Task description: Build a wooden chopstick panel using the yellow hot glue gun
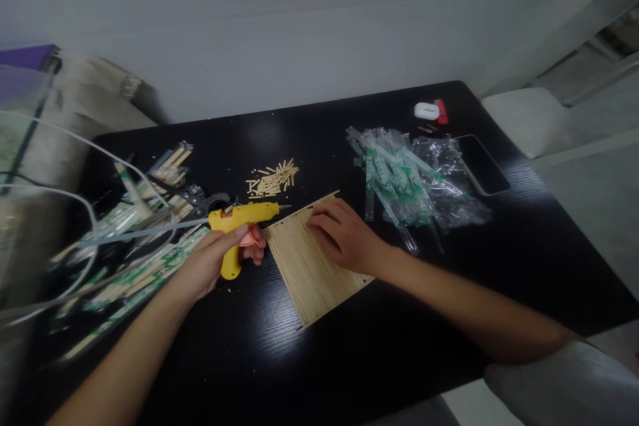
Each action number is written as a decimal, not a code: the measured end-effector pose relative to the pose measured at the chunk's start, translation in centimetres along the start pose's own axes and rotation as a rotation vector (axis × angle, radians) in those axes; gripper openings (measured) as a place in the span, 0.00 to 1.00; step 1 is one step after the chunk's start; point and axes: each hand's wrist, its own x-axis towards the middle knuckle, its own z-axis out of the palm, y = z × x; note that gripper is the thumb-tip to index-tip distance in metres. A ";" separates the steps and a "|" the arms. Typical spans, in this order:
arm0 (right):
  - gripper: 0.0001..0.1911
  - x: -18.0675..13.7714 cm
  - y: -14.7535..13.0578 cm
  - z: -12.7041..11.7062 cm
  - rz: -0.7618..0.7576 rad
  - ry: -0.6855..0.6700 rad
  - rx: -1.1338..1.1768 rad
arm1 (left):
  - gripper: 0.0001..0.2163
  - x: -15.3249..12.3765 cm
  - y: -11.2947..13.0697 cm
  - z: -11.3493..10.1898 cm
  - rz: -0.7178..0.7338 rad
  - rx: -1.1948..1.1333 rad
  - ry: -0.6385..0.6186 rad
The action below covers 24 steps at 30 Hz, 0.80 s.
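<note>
In my left hand [224, 253] is a yellow hot glue gun [244, 215], with my fingers wrapped round its handle near the orange trigger. Its metal nozzle points right, towards the far left corner of a flat panel [309, 266] made of thin wooden sticks laid side by side. A pale glue stick [150, 231] runs out of the gun's back. My right hand [342, 233] rests on the panel's upper right part, its fingers bent and their tips touching the wood. Beyond the gun lies a small heap of short cut stick pieces [274, 180].
Wrapped chopsticks [144, 273] and dark-handled pliers [200, 200] lie at the left, beneath white cables [94, 246]. To the right are clear plastic wrappers [399, 180], a phone [482, 165] and a white earbud case [426, 111]. A wall [299, 46] stands behind the black table [399, 339].
</note>
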 end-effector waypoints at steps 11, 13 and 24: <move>0.10 0.0 0.0 0.1 -0.002 0.008 0.010 | 0.15 0.0 -0.2 -0.3 -0.005 -0.014 -0.017; 0.10 0.0 0.0 0.1 0.005 0.009 0.013 | 0.15 -0.1 -0.2 -0.3 -0.003 -0.019 -0.015; 0.10 0.0 0.1 0.2 -0.009 0.020 0.020 | 0.16 0.0 -0.2 -0.3 -0.011 -0.031 0.004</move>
